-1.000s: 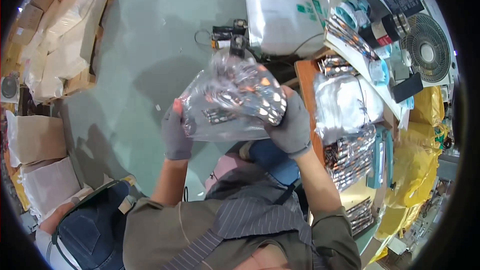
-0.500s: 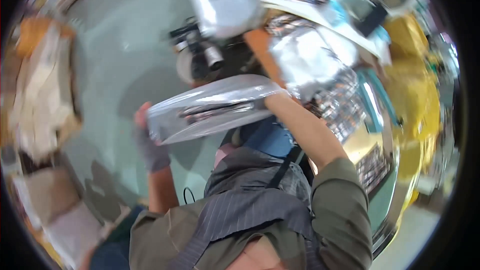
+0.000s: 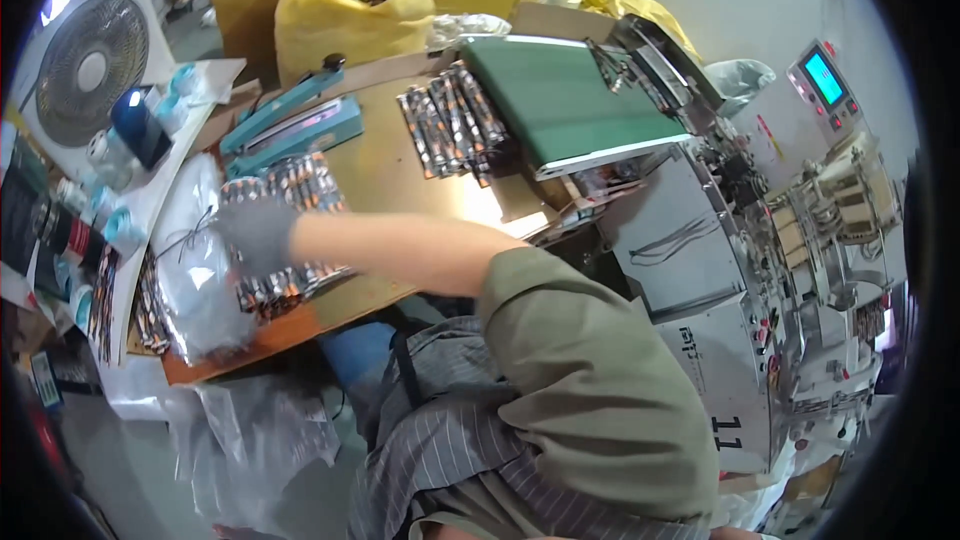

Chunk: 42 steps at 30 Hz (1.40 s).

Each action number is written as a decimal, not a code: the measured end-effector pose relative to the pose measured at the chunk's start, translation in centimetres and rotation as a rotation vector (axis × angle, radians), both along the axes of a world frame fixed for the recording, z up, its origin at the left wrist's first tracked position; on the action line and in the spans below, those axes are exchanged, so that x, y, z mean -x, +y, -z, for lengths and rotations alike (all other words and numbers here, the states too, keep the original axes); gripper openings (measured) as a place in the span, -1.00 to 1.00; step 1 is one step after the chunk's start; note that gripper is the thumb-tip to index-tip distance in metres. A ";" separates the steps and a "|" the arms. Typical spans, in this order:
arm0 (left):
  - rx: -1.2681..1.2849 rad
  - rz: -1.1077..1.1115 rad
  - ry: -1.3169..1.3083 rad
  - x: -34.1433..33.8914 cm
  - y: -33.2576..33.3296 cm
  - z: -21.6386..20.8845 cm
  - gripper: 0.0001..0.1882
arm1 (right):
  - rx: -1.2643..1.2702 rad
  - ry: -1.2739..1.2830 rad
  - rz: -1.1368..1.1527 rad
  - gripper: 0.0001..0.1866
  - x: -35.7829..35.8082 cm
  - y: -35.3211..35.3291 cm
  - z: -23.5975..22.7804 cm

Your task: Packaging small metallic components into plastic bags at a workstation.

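Observation:
My right hand [image 3: 258,235], in a grey glove, reaches left across the table over a row of slim dark packets with orange and white marks [image 3: 315,180]. Its fingers are blurred and mostly turned away, so its grip is hidden. Just left of it lies a stack of clear plastic bags [image 3: 195,280] with thin dark ties [image 3: 190,232] on top. Below the table's front edge, a loose clear plastic bag [image 3: 250,445] shows at lower left. My left hand cannot be made out; only a sliver of skin shows at the lower edge.
A teal bag sealer [image 3: 295,135] stands behind the packets. More packets [image 3: 455,125] lie beside a green conveyor belt [image 3: 570,100]. Machinery with a lit screen [image 3: 823,78] is at right. A fan [image 3: 92,70] and a white shelf with bottles [image 3: 200,140] are at left; yellow sacks [image 3: 350,25] stand behind.
The view has swung right toward the table. My right hand has come out of the clear bag holding slim packets and now reaches over the table. My left hand has left the view.

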<state>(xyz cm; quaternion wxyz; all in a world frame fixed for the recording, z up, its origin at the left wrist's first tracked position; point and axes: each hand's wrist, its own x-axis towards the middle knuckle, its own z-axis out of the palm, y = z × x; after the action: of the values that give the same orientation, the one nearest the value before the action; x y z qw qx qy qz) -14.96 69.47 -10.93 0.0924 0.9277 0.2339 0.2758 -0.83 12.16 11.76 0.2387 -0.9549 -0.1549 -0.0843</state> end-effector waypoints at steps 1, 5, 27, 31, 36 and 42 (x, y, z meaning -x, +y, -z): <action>-0.025 -0.069 -0.011 -1.9 -3.3 -2.5 -0.50 | 0.012 -0.172 0.197 -0.27 0.8 -6.7 2.2; 0.209 0.026 -0.209 -3.9 -13.4 -9.1 -0.40 | 0.146 0.152 0.964 -0.14 5.1 -22.8 2.7; 1.771 0.842 1.254 -18.0 -80.0 -8.8 -0.36 | -0.953 0.434 0.796 -0.29 8.0 -33.2 12.0; 1.680 1.024 1.171 -18.7 -74.8 -6.0 -0.49 | -1.796 0.243 0.452 -0.56 7.5 -27.7 12.2; 1.385 1.662 0.538 -14.6 -69.7 -18.2 -0.33 | -1.491 -0.227 0.210 -0.04 8.9 -25.1 6.2; 1.368 1.555 0.944 -12.1 -65.5 -22.3 -0.06 | -1.161 -0.021 0.088 0.22 12.3 -24.6 1.8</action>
<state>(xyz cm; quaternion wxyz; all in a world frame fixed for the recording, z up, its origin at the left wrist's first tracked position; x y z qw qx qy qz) -2.88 3.94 11.41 0.6279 0.5875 -0.2920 -0.4187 -13.09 -12.49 9.92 0.7178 -0.6724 -0.0461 -0.1749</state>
